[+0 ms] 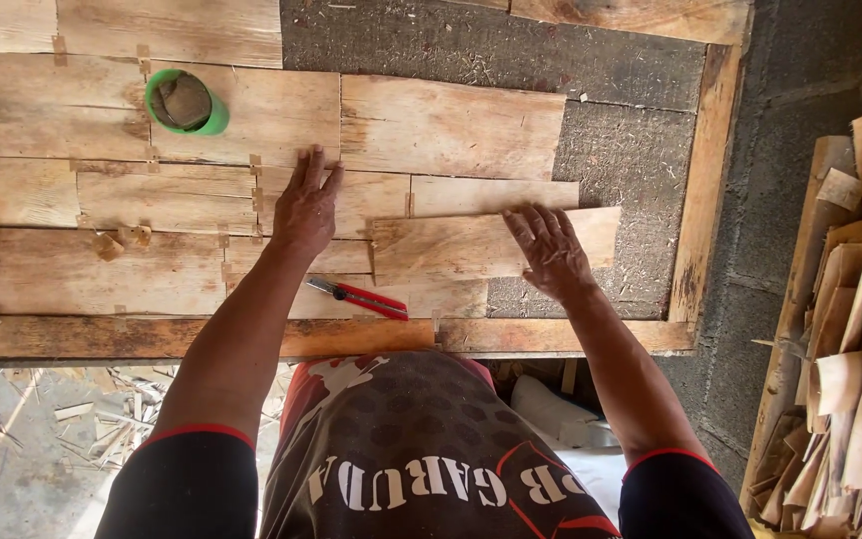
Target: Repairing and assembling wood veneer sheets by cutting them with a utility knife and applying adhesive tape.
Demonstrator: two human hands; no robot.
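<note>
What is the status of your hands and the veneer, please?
Left hand flat on sheets. Right hand flat on loose veneer strip. Red knife lies beside.

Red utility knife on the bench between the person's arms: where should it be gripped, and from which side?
Grip the red utility knife by its red handle, the end pointing right, probably coming from above on the side nearer the person. It lies flat on the veneer sheets with its grey blade end pointing up-left toward the left hand, so the right hand meets the handle first and stays off the blade.
</note>
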